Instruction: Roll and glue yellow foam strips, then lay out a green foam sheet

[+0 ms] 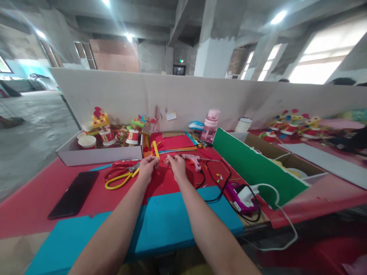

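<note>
My left hand (148,168) is closed on a yellow strip (155,149), which stands up from the fingertips. Just to its right, my right hand (176,166) has its fingers pinched together; whatever they hold is too small to name. A pink glue gun (195,161) lies right beside my right hand. Scissors with yellow handles (119,182) and a red-handled tool (114,168) lie to the left of my left hand. Beyond the hands are red sheets (172,142) and thin coloured strips (183,149).
A black phone (73,194) lies at left, below a box (100,156) of paper-cup figures. At right stand a green-sided box (252,164) and a purple power strip (241,198) with cables. Blue board (163,221) lies under my forearms.
</note>
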Available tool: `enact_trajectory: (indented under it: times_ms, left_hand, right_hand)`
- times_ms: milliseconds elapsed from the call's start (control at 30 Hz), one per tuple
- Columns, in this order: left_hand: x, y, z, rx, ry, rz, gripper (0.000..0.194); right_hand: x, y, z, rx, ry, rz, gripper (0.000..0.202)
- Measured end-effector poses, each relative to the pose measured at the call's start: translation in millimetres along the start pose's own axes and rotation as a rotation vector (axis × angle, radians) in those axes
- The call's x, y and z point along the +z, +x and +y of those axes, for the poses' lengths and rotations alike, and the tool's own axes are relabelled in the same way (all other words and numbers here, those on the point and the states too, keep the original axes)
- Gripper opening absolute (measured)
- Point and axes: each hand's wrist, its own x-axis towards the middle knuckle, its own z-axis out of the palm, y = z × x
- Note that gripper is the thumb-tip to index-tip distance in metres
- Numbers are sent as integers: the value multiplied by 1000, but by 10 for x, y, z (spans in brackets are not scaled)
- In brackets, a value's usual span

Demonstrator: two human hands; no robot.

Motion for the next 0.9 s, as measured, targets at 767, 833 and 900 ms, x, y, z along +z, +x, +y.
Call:
enact_trajectory:
  times_ms: [767, 833, 900]
  left_hand:
    - [43, -44, -43, -72, -18, -108, 26]
    - [44, -45, -44, -77, -24, -105, 27]
    - [46, -47, -47, -78, -28, -103, 27]
  right_hand:
    - [66, -101, 66, 314, 419, -135, 22]
    - [77, -109, 53, 322, 429, -127, 22]
    - [83, -115, 36, 332, 436, -119, 22]
